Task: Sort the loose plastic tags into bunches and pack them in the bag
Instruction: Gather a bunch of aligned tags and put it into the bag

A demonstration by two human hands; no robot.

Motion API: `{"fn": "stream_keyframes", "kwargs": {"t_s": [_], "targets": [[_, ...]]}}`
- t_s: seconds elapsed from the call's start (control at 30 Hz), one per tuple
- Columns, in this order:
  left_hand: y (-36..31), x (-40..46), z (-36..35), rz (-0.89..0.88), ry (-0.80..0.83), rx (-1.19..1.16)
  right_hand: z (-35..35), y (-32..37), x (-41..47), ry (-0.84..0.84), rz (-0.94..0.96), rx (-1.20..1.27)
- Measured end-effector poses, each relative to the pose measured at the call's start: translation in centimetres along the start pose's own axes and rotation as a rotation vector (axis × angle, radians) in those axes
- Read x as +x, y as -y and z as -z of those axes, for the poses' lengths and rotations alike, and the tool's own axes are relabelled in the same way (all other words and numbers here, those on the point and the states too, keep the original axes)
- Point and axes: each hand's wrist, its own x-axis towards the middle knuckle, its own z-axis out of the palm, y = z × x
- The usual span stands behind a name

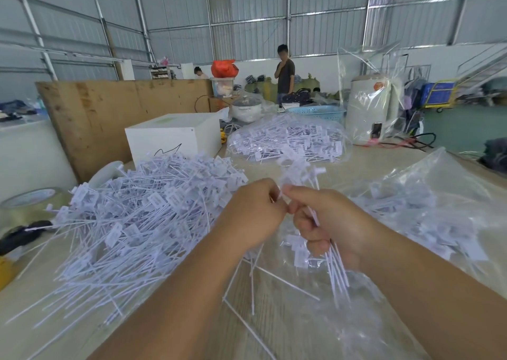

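The pale worktable (pixel 274 318) is sitting crowded in a metal-walled shed. Nearest me, the right hand (pixel 329 222) is gripping a bunch of tags (pixel 336 266) in a curled fist, thin tails hanging below, while the left hand (pixel 255 211) is pinching at the bunch's upper end. These are looking light, springy and slick, best gripped mid-stem where the tails bundle. Left of the bunch the loose pile (pixel 137 217) is sprawling toward the table edge; right of it the open clear bag (pixel 428 217) is lying ready. Beyond the bunch a filled bag (pixel 288 140) is resting, leaving little free room.
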Motion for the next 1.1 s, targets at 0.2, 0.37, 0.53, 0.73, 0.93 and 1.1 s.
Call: {"fn": "stream_keyframes", "kwargs": {"t_s": [0.2, 0.37, 0.53, 0.73, 0.93, 1.1], "targets": [[0.0, -0.3, -0.1, -0.143, 0.136, -0.152, 0.5, -1.0, 0.8, -0.085, 0.025, 0.123], [0.2, -0.5, 1.7, -0.097, 0.224, -0.347, 0.2, -1.4, 1.2, -0.163, 0.164, 0.172], [0.0, -0.7, 2.8, -0.142, 0.303, -0.247, -0.4, -1.3, 1.3, -0.261, 0.265, 0.102], [-0.5, -0.6, 3.5, -0.066, 0.462, 0.111, -0.4, -0.4, 0.6, -0.379, 0.478, -0.047], [0.8, -0.6, 5.8, -0.049, 0.368, 0.265, -0.9, -0.1, 0.6, -0.236, 0.491, 0.177], [4.3, -2.5, 5.7, -0.052, 0.426, 0.159, -1.2, -0.6, 0.8, -0.166, 0.511, -0.040]]}}
